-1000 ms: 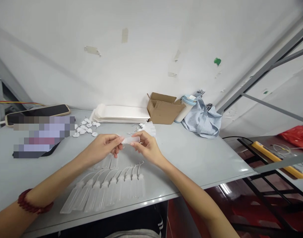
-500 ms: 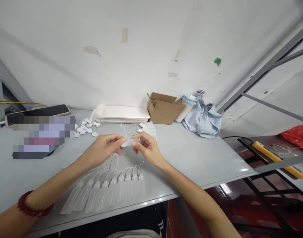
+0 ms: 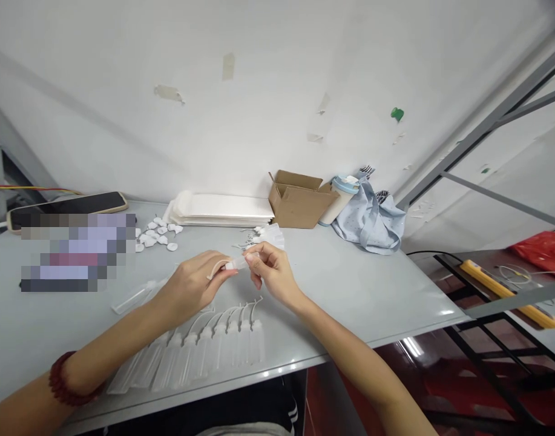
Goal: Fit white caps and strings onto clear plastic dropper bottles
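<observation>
A small translucent plastic bottle (image 3: 239, 263) is held sideways between my two hands above the table. Its white cap end, with a thin curved white tube (image 3: 218, 267), points left. My left hand (image 3: 196, 280) is closed at the cap end, thumb underneath, with the tube lying over its fingers. The bottle's body is pinched by my right hand (image 3: 272, 269), whose fingertips hide its far end. Below my hands, a row of similar bottles (image 3: 207, 348) with curved tubes lies along the front edge, partly covered by my left forearm. Another clear bottle (image 3: 136, 298) lies left of that forearm.
White caps (image 3: 157, 233) lie in a pile behind my left hand, near a phone (image 3: 68, 209) and a blurred-out item (image 3: 77, 251). Along the wall are a stack of white packets (image 3: 227, 209), a cardboard box (image 3: 299, 206), a cup (image 3: 338, 200) and a blue cloth bag (image 3: 372, 218). More bottles (image 3: 272, 235) lie before the box.
My left hand has turned and lowered a little around the cap end. The tube, which stood upright, now hangs down to the left. The bottle has tilted slightly.
</observation>
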The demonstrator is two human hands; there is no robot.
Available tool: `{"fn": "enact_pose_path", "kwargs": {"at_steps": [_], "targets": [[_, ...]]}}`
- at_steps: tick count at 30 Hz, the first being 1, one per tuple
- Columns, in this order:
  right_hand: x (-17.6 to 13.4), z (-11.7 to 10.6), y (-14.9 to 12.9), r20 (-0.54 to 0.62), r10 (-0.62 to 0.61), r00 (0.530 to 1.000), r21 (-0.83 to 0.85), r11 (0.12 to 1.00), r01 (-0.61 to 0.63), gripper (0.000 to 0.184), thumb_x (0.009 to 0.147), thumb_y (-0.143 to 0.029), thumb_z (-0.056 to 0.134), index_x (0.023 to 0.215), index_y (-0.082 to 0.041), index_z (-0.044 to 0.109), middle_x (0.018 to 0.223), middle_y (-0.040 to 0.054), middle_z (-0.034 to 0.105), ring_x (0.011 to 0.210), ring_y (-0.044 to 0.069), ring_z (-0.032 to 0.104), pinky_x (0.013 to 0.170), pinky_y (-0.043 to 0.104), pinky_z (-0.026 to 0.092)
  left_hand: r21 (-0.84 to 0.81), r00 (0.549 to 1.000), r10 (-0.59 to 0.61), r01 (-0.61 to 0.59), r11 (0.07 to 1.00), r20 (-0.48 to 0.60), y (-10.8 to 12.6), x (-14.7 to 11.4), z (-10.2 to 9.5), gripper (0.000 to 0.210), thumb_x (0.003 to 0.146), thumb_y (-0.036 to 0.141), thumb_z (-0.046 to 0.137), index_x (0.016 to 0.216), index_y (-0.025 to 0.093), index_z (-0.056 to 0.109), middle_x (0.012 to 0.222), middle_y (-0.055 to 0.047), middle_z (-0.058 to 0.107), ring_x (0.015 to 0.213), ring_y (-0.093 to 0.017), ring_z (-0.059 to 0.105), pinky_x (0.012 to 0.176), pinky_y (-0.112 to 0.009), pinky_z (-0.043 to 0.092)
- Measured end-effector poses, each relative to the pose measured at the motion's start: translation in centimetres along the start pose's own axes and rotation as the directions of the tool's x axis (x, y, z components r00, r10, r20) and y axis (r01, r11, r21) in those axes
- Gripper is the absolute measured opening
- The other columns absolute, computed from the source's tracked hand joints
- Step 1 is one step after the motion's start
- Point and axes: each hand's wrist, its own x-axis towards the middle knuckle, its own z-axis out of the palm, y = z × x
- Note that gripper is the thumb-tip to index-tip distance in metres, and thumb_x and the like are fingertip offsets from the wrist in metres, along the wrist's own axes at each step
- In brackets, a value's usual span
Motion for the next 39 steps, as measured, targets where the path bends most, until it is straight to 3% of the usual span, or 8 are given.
{"fn": "enact_pose_path", "kwargs": {"at_steps": [4,7,10,13,17,22,31,39], "targets": [[0.1,0.1,0.1,0.007,-0.018,1.000,0.009,1.000,0.018,0.033,0.079,-0.051,0.065,0.085,-0.019,0.056,0.048,-0.0097,0.046,0.040,0.008,0.045,0.042,0.022,0.037,-0.035,0.992,-0.120,0.122,0.992,0.040,0.1,0.2,-0.4,0.027,0.090,0.041,0.048,0.078,0.020,0.061,0.073,-0.003,0.067,0.064,-0.016,0.058,0.059,-0.027,0.044],[0.1,0.0,0.0,0.040,-0.076,0.996,-0.001,0.997,0.076,0.032,0.081,-0.049,0.064,0.090,-0.020,0.056,0.054,-0.0072,0.053,0.046,0.009,0.051,0.050,0.024,0.042,-0.165,0.928,-0.300,0.338,0.926,0.221,0.3,0.5,-1.3,0.038,0.090,0.049,0.045,0.073,0.021,0.063,0.065,-0.001,0.064,0.059,-0.015,0.056,0.054,-0.025,0.043],[0.0,-0.1,-0.1,0.061,-0.133,0.989,-0.026,0.990,0.135,0.026,0.083,-0.044,0.063,0.092,-0.020,0.058,0.057,-0.0067,0.052,0.048,0.009,0.052,0.051,0.024,0.041,-0.268,0.871,-0.351,0.449,0.853,0.342,0.5,0.8,-1.9,0.045,0.091,0.053,0.042,0.068,0.020,0.063,0.063,0.000,0.063,0.059,-0.015,0.058,0.057,-0.025,0.046],[-0.2,-0.1,-0.1,0.042,-0.144,0.989,-0.038,0.989,0.146,0.023,0.083,-0.042,0.063,0.088,-0.019,0.058,0.054,-0.0077,0.049,0.044,0.008,0.048,0.047,0.023,0.038,-0.233,0.907,-0.296,0.370,0.899,0.299,0.5,0.7,-1.8,0.043,0.091,0.049,0.043,0.062,0.020,0.057,0.057,0.001,0.057,0.054,-0.014,0.053,0.052,-0.024,0.042],[-0.3,0.0,-0.3,0.000,-0.052,0.999,-0.021,0.998,0.052,0.030,0.083,-0.047,0.062,0.077,-0.019,0.054,0.048,-0.0086,0.047,0.037,0.007,0.043,0.040,0.022,0.035,-0.040,0.992,-0.012,0.018,0.999,0.126,0.3,0.1,-1.0,0.035,0.095,0.035,0.042,0.068,0.019,0.058,0.059,0.000,0.055,0.052,-0.013,0.046,0.051,-0.026,0.036],[-0.2,0.2,-0.7,-0.009,0.096,0.995,0.054,0.994,-0.095,0.038,0.076,-0.053,0.067,0.073,-0.019,0.050,0.049,-0.0100,0.043,0.033,0.006,0.039,0.031,0.020,0.033,0.150,0.981,0.188,-0.194,0.970,0.052,-0.4,-0.4,-0.1,0.029,0.097,0.026,0.042,0.076,0.017,0.061,0.065,-0.004,0.061,0.057,-0.015,0.052,0.057,-0.027,0.039],[-0.3,0.3,-0.1,-0.022,-0.042,0.999,-0.044,0.998,0.041,0.032,0.084,-0.050,0.060,0.078,-0.020,0.052,0.050,-0.0084,0.048,0.040,0.007,0.044,0.041,0.020,0.038,0.004,0.997,0.053,-0.053,0.999,0.053,0.0,0.1,-1.0,0.030,0.096,0.030,0.040,0.082,0.019,0.064,0.067,-0.001,0.063,0.059,-0.014,0.055,0.059,-0.026,0.040],[-0.1,0.6,-1.0,-0.012,0.057,0.998,0.113,0.992,-0.055,0.037,0.079,-0.051,0.065,0.069,-0.021,0.046,0.046,-0.0107,0.040,0.035,0.006,0.037,0.032,0.019,0.035,-0.141,0.980,-0.192,0.197,0.970,0.047,1.2,0.4,-1.1,0.038,0.094,0.035,0.040,0.067,0.019,0.061,0.065,-0.001,0.066,0.060,-0.015,0.058,0.060,-0.026,0.042]]}}
